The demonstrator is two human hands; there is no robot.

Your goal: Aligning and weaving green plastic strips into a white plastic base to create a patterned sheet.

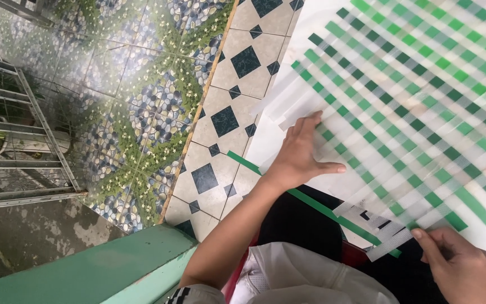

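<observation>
keep the left hand (pixel 299 155) flat, fingers spread, pressing the green-and-clear woven strip mat (pixel 417 107) on the white surface (pixel 322 17). pinch the loose clear strip end (pixel 386 245) at the mat's near edge firmly with the right hand (pixel 459 264), pulling snug and straight.

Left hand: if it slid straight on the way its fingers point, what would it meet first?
The left hand lies flat on the woven mat of green and translucent strips, fingers pointing toward the loose translucent strip ends at the mat's edge. It would likely cross those first, then the tiled floor.

Home courtyard: patterned floor tiles (pixel 158 107), metal gate (pixel 23 129).
</observation>
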